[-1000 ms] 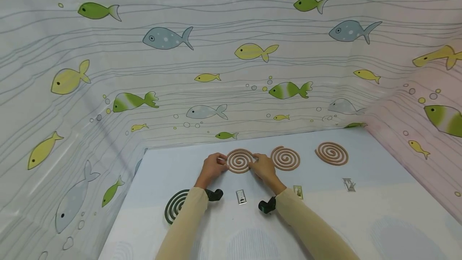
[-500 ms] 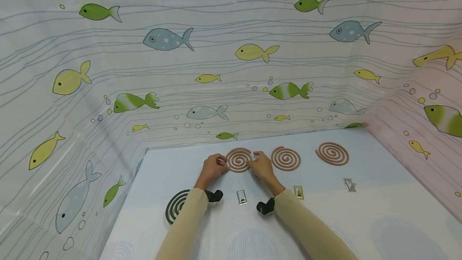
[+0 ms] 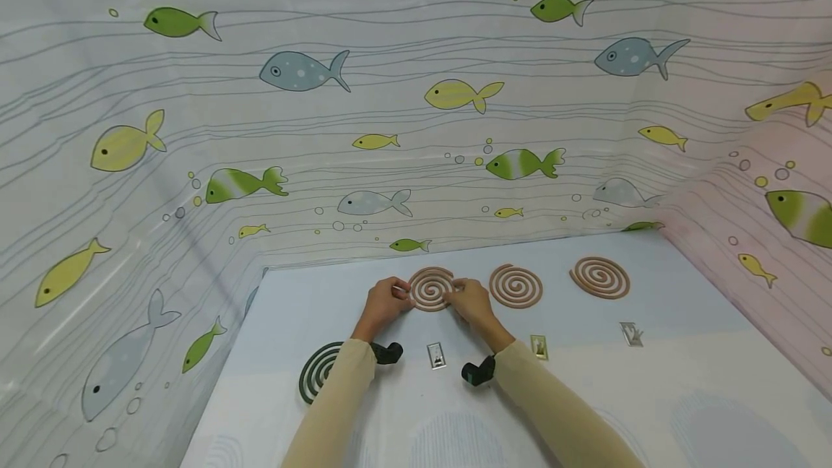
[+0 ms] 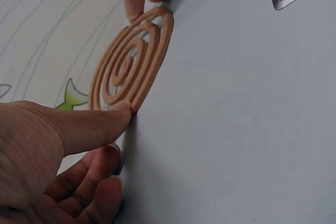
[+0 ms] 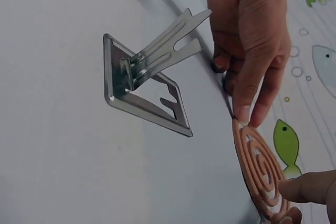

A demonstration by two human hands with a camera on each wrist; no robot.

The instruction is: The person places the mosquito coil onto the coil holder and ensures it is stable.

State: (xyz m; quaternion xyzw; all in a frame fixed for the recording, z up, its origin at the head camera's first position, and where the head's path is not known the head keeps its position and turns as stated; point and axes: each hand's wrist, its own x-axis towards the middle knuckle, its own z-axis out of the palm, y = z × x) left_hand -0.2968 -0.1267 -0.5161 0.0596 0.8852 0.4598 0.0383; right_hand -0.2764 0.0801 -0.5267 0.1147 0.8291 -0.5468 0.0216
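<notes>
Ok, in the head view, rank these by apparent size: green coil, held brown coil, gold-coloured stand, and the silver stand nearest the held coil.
1. Green coil, partly hidden by the left sleeve
2. Held brown coil
3. Gold-coloured stand and silver stand: too alike to rank

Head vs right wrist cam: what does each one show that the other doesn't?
Only head: the green coil partly behind the left sleeve, two spare brown coils, the gold-toned stand and the far-right silver stand.

Only right wrist: a clear look at the forked prong slanting up from the nearest silver stand; in head that detail is too small to read.

Both: the left hand and right hand at opposite sides of the held brown coil, plus the fish-print lining.
</notes>
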